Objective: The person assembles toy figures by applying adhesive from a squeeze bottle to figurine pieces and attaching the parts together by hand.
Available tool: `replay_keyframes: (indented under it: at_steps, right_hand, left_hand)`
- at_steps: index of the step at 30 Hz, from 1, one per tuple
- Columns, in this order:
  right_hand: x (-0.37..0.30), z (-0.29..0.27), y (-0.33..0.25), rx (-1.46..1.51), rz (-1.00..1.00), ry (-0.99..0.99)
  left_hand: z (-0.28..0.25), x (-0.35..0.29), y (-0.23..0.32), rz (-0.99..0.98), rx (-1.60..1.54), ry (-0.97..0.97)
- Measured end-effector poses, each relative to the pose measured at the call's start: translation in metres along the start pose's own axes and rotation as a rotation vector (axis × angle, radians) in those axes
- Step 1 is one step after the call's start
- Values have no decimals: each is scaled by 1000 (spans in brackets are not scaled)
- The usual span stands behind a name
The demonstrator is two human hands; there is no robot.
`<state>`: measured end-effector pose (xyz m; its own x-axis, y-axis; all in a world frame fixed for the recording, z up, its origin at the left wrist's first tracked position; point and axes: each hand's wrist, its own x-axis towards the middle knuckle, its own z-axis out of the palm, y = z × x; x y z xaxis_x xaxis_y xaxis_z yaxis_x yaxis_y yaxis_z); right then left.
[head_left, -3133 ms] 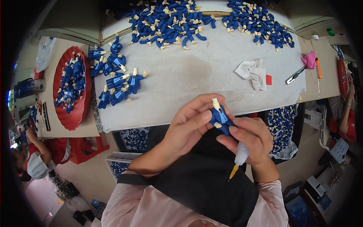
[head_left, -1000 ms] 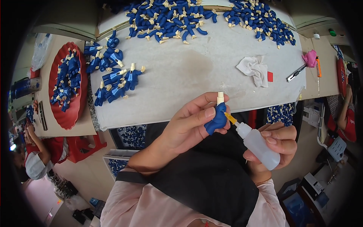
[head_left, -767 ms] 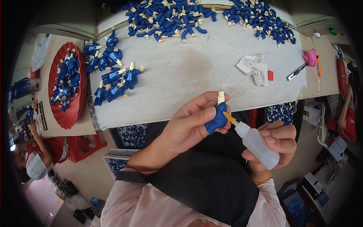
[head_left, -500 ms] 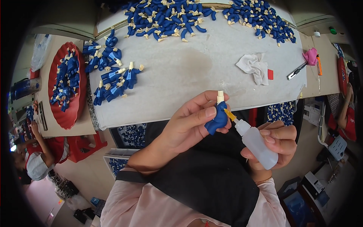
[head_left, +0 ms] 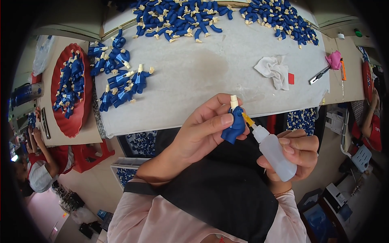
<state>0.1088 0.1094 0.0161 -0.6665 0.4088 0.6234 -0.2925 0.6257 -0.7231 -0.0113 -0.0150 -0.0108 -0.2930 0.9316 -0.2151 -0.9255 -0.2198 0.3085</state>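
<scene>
Figure (head_left: pixel 234 127): upright, pinched in our left hand (head_left: pixel 202 131) fingers.
Bottle (head_left: pixel 274 153): at 4 o'clock, right hand (head_left: pixel 298 156) wrapped around it, nozzle touching.

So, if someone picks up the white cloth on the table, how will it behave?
The white cloth lies crumpled in soft folds, so it would probably hang limp and feel light. It looks unlikely to roll or break, and a push would likely just bunch it on the table.

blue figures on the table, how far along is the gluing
Done, it seems: a small group of assembled figures laid out at the table's left. In hand: the left hand holds one blue figure while the right hand points a squeeze bottle at it. Left: big piles of blue parts along the far edge.
</scene>
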Motion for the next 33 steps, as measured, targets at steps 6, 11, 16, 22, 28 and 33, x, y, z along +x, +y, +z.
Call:
replay_keyframes:
  at_steps: [6, 11, 16, 22, 28, 33]
  right_hand:
    - [6, -4, -3, 13, 2, -112]
    - [5, -3, -3, 6, -7, -120]
    - [6, -5, -4, 0, -6, -149]
    - [7, -6, -5, 11, 13, -156]
    - [6, -3, -2, 44, 31, -107]
    - [6, -3, -2, 44, 45, -82]
  left_hand:
    - [6, -1, 2, 60, 125, 84]
    - [5, -1, 1, 115, 282, 139]
    - [2, 0, -4, 242, 393, 166]
    - [0, 2, -3, 291, 389, 94]
    - [0, 1, -4, 275, 455, 119]
    - [0, 1, -4, 267, 453, 113]
